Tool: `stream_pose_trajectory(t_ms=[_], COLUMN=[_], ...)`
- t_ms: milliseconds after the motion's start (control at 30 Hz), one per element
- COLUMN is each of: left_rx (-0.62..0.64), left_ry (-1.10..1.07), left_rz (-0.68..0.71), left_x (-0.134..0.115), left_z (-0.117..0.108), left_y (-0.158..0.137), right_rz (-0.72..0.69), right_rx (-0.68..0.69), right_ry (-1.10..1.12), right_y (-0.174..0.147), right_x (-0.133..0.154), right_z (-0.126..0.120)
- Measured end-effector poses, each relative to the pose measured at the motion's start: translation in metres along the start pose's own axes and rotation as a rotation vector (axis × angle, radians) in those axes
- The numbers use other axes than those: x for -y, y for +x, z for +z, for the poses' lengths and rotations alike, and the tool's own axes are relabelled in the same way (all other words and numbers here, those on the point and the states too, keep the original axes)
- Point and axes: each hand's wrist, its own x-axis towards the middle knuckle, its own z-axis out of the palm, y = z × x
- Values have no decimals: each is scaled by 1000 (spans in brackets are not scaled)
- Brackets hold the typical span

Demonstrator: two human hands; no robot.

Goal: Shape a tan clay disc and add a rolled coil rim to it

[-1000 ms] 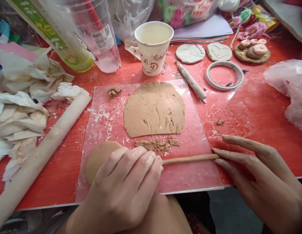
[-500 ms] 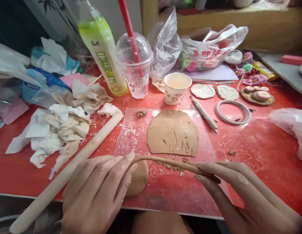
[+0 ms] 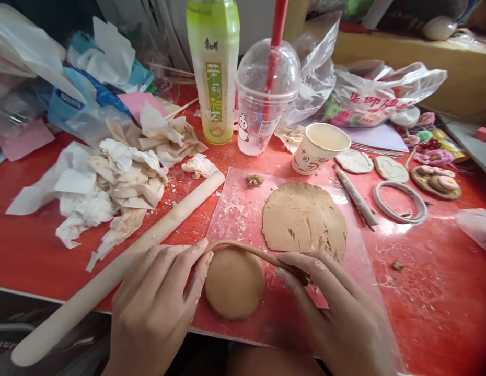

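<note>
Left hand: your left hand (image 3: 157, 308) lies nearest you, just left of the clay disc (image 3: 234, 282); its fingertips pinch one end of the clay coil (image 3: 243, 249).
Right hand: your right hand (image 3: 329, 313) sits just right of the disc, fingers closed on the coil's other end.
Clay coil: a thin brown rope, arched along the far edge of the disc and spanning from one hand to the other; whether it touches the disc I cannot tell.
Clay disc: round, smooth and brown, lying flat on the near part of the clear plastic sheet (image 3: 243, 209), between your two hands.
Rolling pin: a long pale rolling pin (image 3: 121, 266) runs aslant, left of the disc, its far end just touching the sheet's far left corner.
Clay slab: a wide rolled clay slab (image 3: 303, 219) with a scuffed near edge lies just beyond the disc, to its right, on the same sheet.
Tissues: crumpled tissues (image 3: 110, 193) are heaped far left of the disc.
Tape ring: a white tape ring (image 3: 400, 201) lies well right of the slab.
Paper cup: a paper cup (image 3: 319, 148) stands beyond the slab.
Drinks: a green bottle (image 3: 214, 68) and a domed plastic cup (image 3: 266, 99) with a red straw stand farthest back, beyond the disc.
</note>
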Motion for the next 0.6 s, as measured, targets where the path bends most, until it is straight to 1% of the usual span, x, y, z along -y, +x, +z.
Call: stream_pose_trajectory(t_ms=[167,333,467,600], left_rx=[29,67,106,116], left_ry=[-18,-18,-24,-42], left_rz=[-25,-5,-2,-21], left_x=[0,0,-1,-3], left_z=[3,3,2,1], left_y=[-3,-4,-5,-7], right_rz=[19,71,-10,-62], right_rx=[30,81,148,159], right_ry=[15,3,-39,-67], right_y=[-2,-7,-9,-12], right_x=[1,1,-3,-6], right_z=[2,2,3,4])
